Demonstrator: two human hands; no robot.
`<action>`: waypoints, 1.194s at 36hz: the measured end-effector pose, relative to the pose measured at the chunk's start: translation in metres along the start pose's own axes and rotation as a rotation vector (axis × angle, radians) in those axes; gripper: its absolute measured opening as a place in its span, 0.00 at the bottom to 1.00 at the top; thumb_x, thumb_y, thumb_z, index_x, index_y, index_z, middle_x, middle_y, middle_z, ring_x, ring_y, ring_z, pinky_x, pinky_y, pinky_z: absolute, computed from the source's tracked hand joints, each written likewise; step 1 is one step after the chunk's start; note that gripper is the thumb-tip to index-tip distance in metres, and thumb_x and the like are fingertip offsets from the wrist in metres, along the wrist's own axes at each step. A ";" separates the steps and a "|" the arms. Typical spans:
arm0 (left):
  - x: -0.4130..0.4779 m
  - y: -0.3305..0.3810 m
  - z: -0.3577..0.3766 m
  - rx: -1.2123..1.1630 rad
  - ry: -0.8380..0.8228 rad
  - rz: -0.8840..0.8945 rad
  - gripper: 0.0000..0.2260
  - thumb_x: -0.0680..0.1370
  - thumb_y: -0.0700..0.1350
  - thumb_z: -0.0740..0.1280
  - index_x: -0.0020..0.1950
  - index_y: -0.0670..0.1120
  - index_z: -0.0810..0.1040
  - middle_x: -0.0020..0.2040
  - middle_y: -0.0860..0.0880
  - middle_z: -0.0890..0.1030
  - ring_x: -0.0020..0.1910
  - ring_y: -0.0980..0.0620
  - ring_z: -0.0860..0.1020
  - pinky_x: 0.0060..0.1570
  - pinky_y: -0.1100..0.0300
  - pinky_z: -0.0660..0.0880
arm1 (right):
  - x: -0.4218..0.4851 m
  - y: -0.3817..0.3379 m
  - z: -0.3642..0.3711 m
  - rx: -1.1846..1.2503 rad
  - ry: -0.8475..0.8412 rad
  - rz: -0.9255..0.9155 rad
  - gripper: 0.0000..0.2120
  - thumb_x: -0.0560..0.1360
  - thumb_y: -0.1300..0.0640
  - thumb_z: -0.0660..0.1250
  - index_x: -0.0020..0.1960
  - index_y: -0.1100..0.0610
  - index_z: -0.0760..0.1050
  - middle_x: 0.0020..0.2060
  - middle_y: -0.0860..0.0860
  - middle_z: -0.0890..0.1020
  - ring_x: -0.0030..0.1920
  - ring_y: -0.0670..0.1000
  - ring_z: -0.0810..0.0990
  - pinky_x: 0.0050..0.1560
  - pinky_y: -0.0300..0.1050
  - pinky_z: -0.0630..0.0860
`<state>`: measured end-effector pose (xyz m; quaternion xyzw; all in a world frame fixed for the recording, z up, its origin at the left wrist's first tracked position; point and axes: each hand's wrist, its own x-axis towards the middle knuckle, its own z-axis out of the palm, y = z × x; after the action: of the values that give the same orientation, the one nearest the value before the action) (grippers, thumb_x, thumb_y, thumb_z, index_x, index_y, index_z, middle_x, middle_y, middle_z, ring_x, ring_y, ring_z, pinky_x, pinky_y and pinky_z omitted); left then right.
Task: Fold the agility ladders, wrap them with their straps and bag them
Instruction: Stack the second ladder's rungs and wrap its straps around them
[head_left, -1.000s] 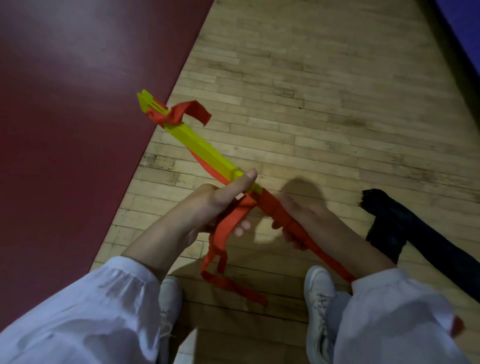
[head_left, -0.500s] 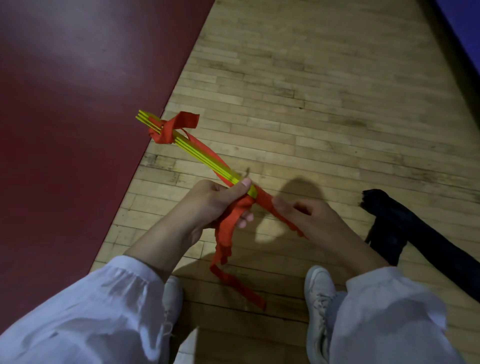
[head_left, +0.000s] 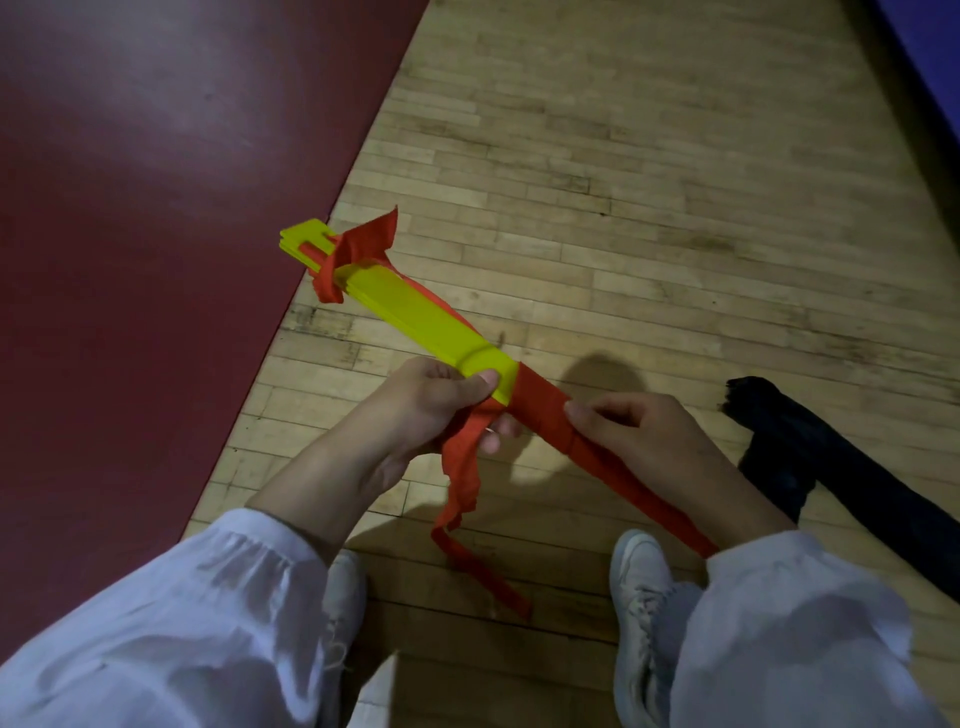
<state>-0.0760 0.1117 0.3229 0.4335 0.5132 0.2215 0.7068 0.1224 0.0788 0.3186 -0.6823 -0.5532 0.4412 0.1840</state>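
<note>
A folded bundle of yellow ladder rungs (head_left: 410, 306) points away to the upper left, held above the floor. Red strap (head_left: 537, 402) is wound round its near end, and more red strap is knotted at its far end (head_left: 358, 249). My left hand (head_left: 431, 405) grips the bundle where yellow meets red, thumb on top; a loose red strap tail (head_left: 462, 483) hangs down from that hand to the floor. My right hand (head_left: 634, 426) holds the wrapped red part from the right, fingers curled round it. The bundle's near end runs under my right wrist.
A dark bag (head_left: 841, 467) lies on the wooden floor (head_left: 623, 182) at the right. A dark red mat (head_left: 156, 208) covers the left. My two white shoes (head_left: 639, 587) stand below the hands. A blue edge (head_left: 930, 62) runs along the top right.
The bundle has rolled, so its flat yellow face shows instead of the thin edges. More red strap now lies wound round the near end. Both hands keep their hold.
</note>
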 end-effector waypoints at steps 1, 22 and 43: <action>0.000 0.000 0.001 -0.002 0.004 -0.009 0.15 0.81 0.44 0.60 0.40 0.39 0.80 0.37 0.42 0.81 0.26 0.55 0.78 0.30 0.63 0.73 | 0.000 0.000 0.000 0.005 0.007 0.001 0.10 0.76 0.44 0.65 0.42 0.47 0.79 0.37 0.45 0.82 0.36 0.43 0.80 0.35 0.35 0.71; 0.002 0.003 0.003 0.060 0.054 -0.185 0.31 0.74 0.69 0.56 0.44 0.41 0.79 0.36 0.43 0.82 0.28 0.50 0.78 0.28 0.66 0.73 | -0.001 -0.002 0.001 -0.005 0.227 -0.082 0.10 0.65 0.51 0.78 0.41 0.53 0.81 0.37 0.45 0.81 0.39 0.43 0.79 0.35 0.35 0.68; -0.001 0.008 0.013 0.073 0.068 -0.044 0.22 0.77 0.59 0.60 0.39 0.41 0.80 0.31 0.42 0.81 0.26 0.51 0.77 0.31 0.62 0.75 | 0.001 0.008 -0.003 0.221 -0.345 0.119 0.30 0.69 0.34 0.50 0.51 0.55 0.79 0.37 0.53 0.86 0.36 0.51 0.84 0.40 0.43 0.77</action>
<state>-0.0638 0.1098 0.3314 0.4397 0.5539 0.2018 0.6776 0.1292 0.0782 0.3135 -0.6040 -0.4833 0.6194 0.1339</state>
